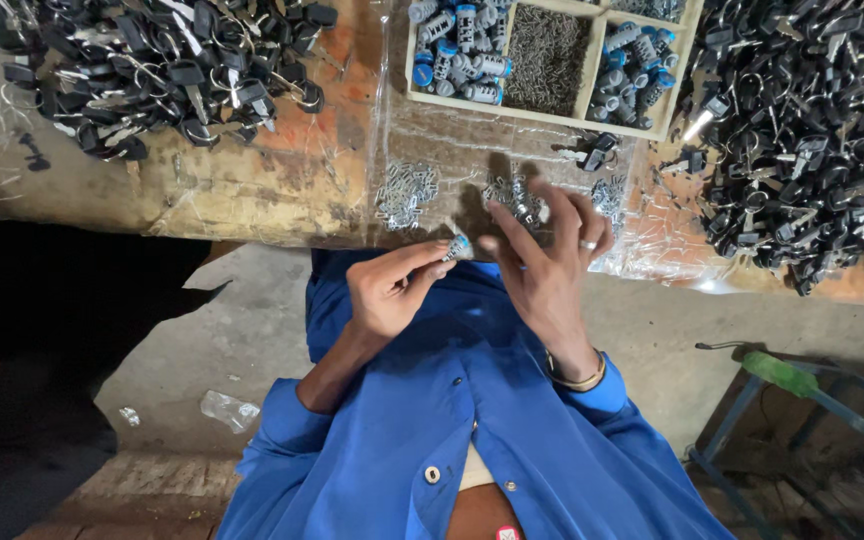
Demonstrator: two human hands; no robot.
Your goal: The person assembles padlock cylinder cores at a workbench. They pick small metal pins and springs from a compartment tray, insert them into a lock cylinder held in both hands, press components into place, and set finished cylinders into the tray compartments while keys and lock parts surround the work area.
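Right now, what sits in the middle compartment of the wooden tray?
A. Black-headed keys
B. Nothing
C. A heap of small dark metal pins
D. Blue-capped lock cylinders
C: the wooden tray holds a heap of small dark pins in its middle compartment, between two compartments of blue-capped cylinders.

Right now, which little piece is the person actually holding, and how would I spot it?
Find the wooden tray on the worn bench, then drop to the hands below. The left hand pinches one small lock cylinder; unlike those heaped in the tray, it is alone.
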